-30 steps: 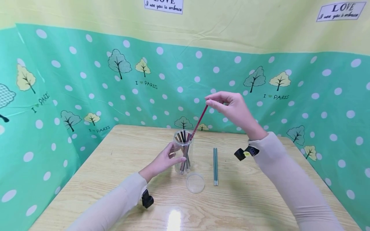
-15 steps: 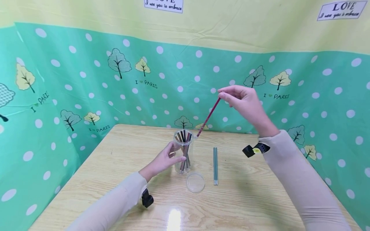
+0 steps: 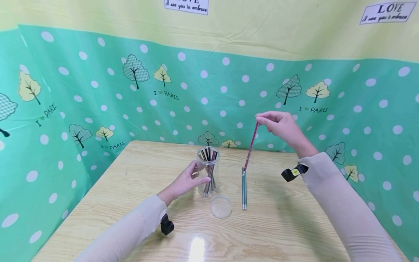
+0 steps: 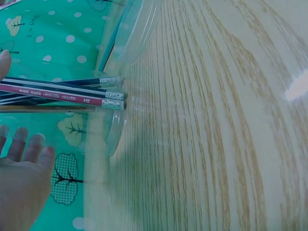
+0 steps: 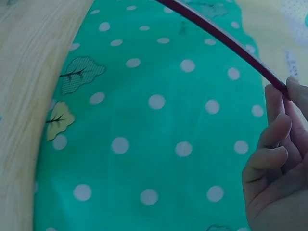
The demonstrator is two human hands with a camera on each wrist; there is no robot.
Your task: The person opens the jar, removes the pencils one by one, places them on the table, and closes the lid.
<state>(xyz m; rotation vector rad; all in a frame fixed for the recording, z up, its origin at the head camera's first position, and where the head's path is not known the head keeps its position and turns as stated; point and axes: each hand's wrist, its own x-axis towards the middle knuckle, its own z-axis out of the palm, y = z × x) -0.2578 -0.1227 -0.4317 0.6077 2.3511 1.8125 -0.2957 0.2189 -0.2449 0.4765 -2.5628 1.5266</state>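
Observation:
My right hand (image 3: 279,125) pinches the upper end of a red pencil (image 3: 251,147) between thumb and fingers. The pencil slants down and left, its lower end appearing over the far ends of two green pencils (image 3: 244,189) lying side by side; whether it touches them I cannot tell. In the right wrist view the red pencil (image 5: 226,41) leaves the fingertips. My left hand (image 3: 184,182) grips a clear jar (image 3: 214,189) from its left side. Several pencils (image 3: 208,171) lean inside the jar, and their eraser ends (image 4: 113,95) rest at its bottom in the left wrist view.
A round clear lid (image 3: 221,207) lies flat on the wooden table (image 3: 147,163), in front of the jar and left of the green pencils. A green and yellow patterned curtain (image 3: 183,120) hangs behind and beside the table.
The red pencil has come out of the jar and moved right with my right hand, rising and then lowering over the green pencils. My left hand and the jar have stayed put.

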